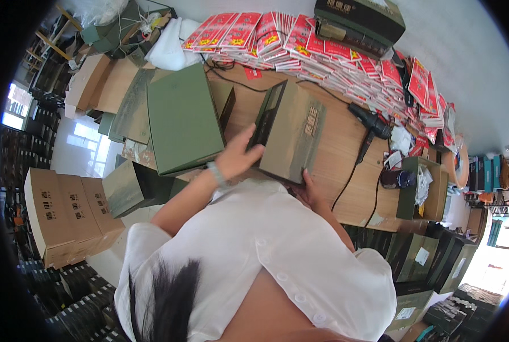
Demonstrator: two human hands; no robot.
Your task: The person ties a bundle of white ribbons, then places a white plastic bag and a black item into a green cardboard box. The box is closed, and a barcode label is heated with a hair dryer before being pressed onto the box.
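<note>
A box with a tan and dark green printed face [291, 134] lies tilted on the wooden table in front of me. My right hand [310, 191] grips its near right corner, the thumb on the top face and the other fingers mostly hidden below. At the box's dark left side is my left hand [238, 155], its fingers stretched out and slightly blurred; I cannot tell whether they touch it. Just left of that hand stands a larger plain green box [183, 119], with a dark, open-looking part at its right side.
Red and white printed packets [323, 54] are heaped along the back, with a dark green box [360, 25] on top. To the right, a black hair dryer [371, 122] trails its cord over the table [343, 154]. Brown cartons [72, 214] stand at the left.
</note>
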